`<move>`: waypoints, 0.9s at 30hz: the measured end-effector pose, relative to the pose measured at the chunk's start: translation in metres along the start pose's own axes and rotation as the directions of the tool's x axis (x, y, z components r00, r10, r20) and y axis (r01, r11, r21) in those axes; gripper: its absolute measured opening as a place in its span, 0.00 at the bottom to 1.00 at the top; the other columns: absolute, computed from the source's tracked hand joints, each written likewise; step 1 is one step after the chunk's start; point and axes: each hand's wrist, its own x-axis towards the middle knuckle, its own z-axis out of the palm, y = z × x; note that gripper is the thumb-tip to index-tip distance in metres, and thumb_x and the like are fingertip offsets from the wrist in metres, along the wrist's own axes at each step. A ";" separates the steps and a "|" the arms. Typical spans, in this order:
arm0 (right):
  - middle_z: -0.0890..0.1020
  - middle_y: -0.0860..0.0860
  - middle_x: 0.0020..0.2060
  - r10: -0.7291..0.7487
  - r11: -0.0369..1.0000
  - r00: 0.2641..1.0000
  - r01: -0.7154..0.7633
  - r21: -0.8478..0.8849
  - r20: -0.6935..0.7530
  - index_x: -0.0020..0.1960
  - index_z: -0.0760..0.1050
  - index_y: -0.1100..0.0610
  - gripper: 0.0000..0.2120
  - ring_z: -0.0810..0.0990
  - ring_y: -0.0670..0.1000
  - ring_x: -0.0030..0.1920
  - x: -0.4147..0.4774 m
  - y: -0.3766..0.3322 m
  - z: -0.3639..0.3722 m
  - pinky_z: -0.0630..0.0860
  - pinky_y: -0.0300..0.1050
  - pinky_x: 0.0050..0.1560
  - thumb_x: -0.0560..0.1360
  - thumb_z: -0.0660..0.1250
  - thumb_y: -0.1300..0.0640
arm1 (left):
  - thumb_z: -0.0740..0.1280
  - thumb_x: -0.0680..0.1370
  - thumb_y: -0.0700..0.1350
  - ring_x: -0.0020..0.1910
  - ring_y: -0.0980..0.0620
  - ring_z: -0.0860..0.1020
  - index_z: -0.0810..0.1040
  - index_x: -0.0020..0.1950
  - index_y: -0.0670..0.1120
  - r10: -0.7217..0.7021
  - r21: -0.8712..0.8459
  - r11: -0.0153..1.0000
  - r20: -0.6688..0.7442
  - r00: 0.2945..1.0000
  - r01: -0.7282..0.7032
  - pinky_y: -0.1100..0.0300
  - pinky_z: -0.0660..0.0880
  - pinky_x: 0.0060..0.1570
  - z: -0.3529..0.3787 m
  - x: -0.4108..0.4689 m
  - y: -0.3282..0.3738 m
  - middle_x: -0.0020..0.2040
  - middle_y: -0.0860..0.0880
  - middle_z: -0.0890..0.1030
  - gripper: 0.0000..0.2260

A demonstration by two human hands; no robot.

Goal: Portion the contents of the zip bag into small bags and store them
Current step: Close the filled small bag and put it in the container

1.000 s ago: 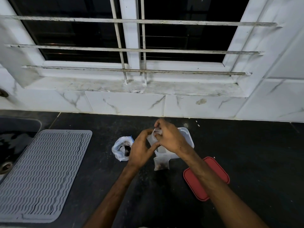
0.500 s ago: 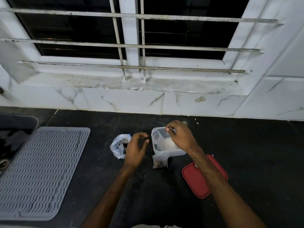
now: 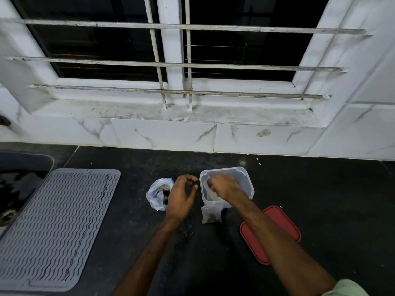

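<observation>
Crumpled clear plastic zip bag w/ blue zip strip [image 3: 157, 194] lies on the black stone counter [image 3: 331, 210], mouth gaping, sthg dark inside. Just right of it is our left hand [image 3: 181, 195]: fingers loosely curled, nothing visibly in it, hovering betw. zip bag and box.

One filled small bag of clear plastic w/ brown bits [image 3: 211, 214] leans on the front wall of the clear rectangular plastic container [image 3: 249, 184], outside it, not stored yet.

Our right hand [image 3: 224, 186] reaches down into the container, fingers curled. We cannot tell if they pinch a bag or just push; a pale patch under them may be a small bag, too blurred to say.

Step in hand, as we judge it: seating a portion in the container. To do it well:
- lay the bag flat at the bottom, seal side up, so more fit
- let go only once it rests, so it doesn't flop over the rim
- left hand should steady the container wall, as the box is light and may slide
- next take the leaning small bag, check the seal, then put it in

Red rounded-rectangle plastic lid [image 3: 286, 227] lies near, right of the box, partly under our right forearm; mind the arm doesn't drag it. Grey ribbed silicone mat [image 3: 53, 227] is well apart at left, not involved.
</observation>
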 end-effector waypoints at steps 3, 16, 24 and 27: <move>0.82 0.54 0.52 -0.055 0.998 0.994 0.054 -0.010 -0.091 0.56 0.79 0.55 0.11 0.81 0.57 0.53 -0.004 0.006 -0.006 0.74 0.45 0.46 0.77 0.62 0.61 | 0.76 0.70 0.43 0.59 0.60 0.77 0.72 0.62 0.58 -0.001 0.010 1.000 0.041 0.999 0.001 0.51 0.77 0.58 -0.007 0.006 -0.002 0.61 0.55 0.78 0.25; 0.82 0.51 0.45 -0.276 0.961 0.939 0.270 -0.056 -0.205 0.50 0.81 0.51 0.09 0.80 0.52 0.47 -0.050 -0.010 -0.059 0.68 0.42 0.39 0.75 0.64 0.60 | 0.76 0.69 0.52 0.59 0.55 0.79 0.76 0.64 0.52 0.133 -0.089 0.989 0.167 0.977 -0.120 0.47 0.77 0.58 0.001 0.019 0.020 0.60 0.53 0.81 0.24; 0.82 0.51 0.52 -0.285 0.959 0.958 0.284 -0.013 -0.031 0.58 0.79 0.53 0.12 0.80 0.51 0.46 -0.050 -0.017 -0.041 0.63 0.32 0.34 0.77 0.64 0.63 | 0.76 0.69 0.58 0.56 0.54 0.80 0.75 0.63 0.55 0.088 -0.050 0.996 0.190 0.978 -0.080 0.45 0.78 0.54 0.000 0.002 0.010 0.56 0.56 0.81 0.25; 0.83 0.50 0.50 -0.281 0.960 0.959 0.281 -0.006 0.032 0.52 0.81 0.52 0.10 0.82 0.51 0.47 -0.045 -0.016 -0.035 0.71 0.38 0.33 0.75 0.68 0.64 | 0.78 0.66 0.58 0.57 0.55 0.79 0.74 0.64 0.51 0.072 -0.026 0.997 0.205 0.976 -0.068 0.47 0.78 0.56 -0.004 -0.001 0.005 0.57 0.56 0.81 0.30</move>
